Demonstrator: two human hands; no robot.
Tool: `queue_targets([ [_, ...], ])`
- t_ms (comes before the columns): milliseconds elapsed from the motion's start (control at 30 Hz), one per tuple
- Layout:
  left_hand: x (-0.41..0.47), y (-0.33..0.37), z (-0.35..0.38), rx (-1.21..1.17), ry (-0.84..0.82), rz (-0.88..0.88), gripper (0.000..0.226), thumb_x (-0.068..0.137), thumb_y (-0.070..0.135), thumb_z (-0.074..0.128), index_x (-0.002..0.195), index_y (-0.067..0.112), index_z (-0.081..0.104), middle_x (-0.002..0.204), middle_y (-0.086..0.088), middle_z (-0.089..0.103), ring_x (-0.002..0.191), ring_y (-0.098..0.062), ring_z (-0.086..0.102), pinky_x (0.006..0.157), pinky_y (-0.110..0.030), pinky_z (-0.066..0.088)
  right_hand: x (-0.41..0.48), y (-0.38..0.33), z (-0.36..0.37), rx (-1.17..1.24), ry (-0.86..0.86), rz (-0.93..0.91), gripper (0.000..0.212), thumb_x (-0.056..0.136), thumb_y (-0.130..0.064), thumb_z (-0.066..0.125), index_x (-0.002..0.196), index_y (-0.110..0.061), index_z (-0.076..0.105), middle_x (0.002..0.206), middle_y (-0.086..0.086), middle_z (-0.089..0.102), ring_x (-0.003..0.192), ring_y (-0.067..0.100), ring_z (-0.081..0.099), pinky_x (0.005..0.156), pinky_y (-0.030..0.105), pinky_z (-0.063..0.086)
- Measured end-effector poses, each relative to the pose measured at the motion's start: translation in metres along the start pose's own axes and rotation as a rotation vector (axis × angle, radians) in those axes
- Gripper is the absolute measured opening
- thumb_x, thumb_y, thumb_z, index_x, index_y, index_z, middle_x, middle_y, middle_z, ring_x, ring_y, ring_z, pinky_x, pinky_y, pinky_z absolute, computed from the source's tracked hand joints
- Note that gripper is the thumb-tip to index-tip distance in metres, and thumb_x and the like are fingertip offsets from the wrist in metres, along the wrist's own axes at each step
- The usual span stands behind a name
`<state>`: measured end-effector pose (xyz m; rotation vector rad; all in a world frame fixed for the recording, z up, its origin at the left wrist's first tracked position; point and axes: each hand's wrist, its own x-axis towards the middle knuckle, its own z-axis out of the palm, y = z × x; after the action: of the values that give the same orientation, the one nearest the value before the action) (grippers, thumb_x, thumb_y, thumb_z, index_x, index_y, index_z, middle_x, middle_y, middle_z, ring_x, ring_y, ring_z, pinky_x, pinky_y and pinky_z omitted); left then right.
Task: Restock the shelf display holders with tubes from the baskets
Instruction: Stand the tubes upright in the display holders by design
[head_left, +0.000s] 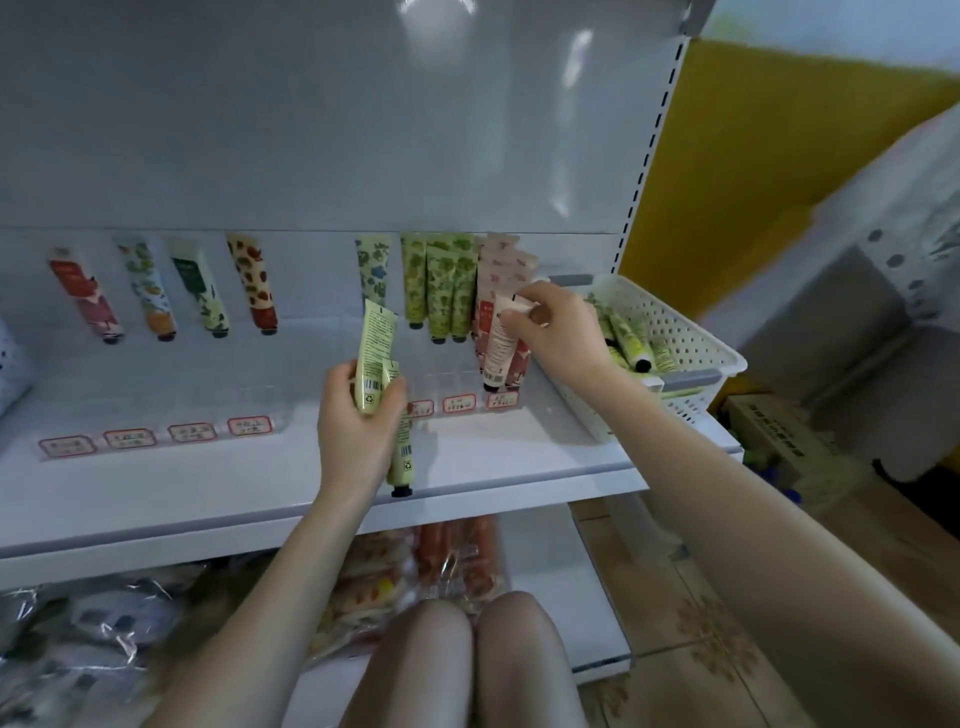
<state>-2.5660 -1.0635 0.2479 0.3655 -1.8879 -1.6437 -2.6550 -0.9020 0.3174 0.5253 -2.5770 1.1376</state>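
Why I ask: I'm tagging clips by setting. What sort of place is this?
Probably a shop: white slotted-upright shelving, price labels fronting clear display holders, and patterned tubes lined up for sale.

Head-worn camera looks forward and down, close on the white shelf (493, 467)

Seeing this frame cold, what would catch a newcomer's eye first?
The two hands mid-frame draw the eye: the right hand pinches a pink tube at the pink stack on the shelf, while the left hand grips pale green tubes in front of it. Next comes the white basket at the shelf's right end, holding further tubes.
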Motion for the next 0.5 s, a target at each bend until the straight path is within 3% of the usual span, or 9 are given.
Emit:
queue_targets([
  [133, 0.001, 0.003, -0.002, -0.074, -0.017, -0.076, 0.008, 0.087, 0.019, 0.062, 0.092, 0.021, 0.055, 0.082, 0.003, 0.057, 0.075, -0.015, 0.056, 0.068, -0.032, 0.049, 0.001, -0.008, -0.003, 0.294, -0.196, 0.051, 0.026, 0.094, -0.013, 0.053, 0.119, -0.007, 0.050, 0.072, 0.007, 0.063, 0.059, 0.021, 0.062, 0.058, 0.034, 0.051],
  [267, 0.003, 0.009, -0.011, -0.144, -0.011, -0.140, 0.007, 0.086, 0.014, 0.061, 0.088, 0.019, 0.056, 0.077, -0.003, 0.055, 0.069, -0.016, 0.054, 0.065, -0.033, 0.050, 0.002, -0.016, -0.008, 0.810, -0.366, 0.200, 0.012, 0.097, -0.003, 0.043, 0.108, -0.008, 0.045, 0.080, 0.016, 0.062, 0.058, 0.017, 0.064, 0.047, 0.020, 0.050],
  [333, 0.004, 0.011, -0.017, -0.176, 0.005, -0.162, 0.008, 0.087, 0.011, 0.059, 0.089, 0.017, 0.055, 0.076, -0.003, 0.055, 0.066, -0.014, 0.054, 0.062, -0.031, 0.051, 0.002, -0.020, -0.008, 0.938, -0.389, 0.255, 0.008, 0.098, -0.006, 0.041, 0.104, -0.008, 0.046, 0.084, 0.018, 0.060, 0.062, 0.021, 0.063, 0.047, 0.018, 0.049],
  [400, 0.003, 0.011, -0.022, -0.175, 0.018, -0.163, 0.009, 0.087, 0.011, 0.058, 0.092, 0.017, 0.055, 0.078, -0.003, 0.055, 0.067, -0.014, 0.054, 0.063, -0.032, 0.050, 0.002, -0.022, -0.004, 0.906, -0.380, 0.241, 0.007, 0.098, -0.012, 0.042, 0.102, -0.009, 0.047, 0.082, 0.016, 0.060, 0.060, 0.018, 0.063, 0.047, 0.018, 0.050],
  [500, 0.000, 0.011, -0.028, -0.164, 0.019, -0.144, 0.011, 0.087, 0.011, 0.058, 0.090, 0.021, 0.054, 0.079, -0.002, 0.055, 0.068, -0.014, 0.053, 0.063, -0.032, 0.049, 0.000, -0.022, 0.006, 0.587, -0.352, 0.122, 0.015, 0.098, -0.014, 0.045, 0.113, -0.012, 0.048, 0.079, 0.011, 0.063, 0.055, 0.012, 0.064, 0.046, 0.017, 0.048],
])
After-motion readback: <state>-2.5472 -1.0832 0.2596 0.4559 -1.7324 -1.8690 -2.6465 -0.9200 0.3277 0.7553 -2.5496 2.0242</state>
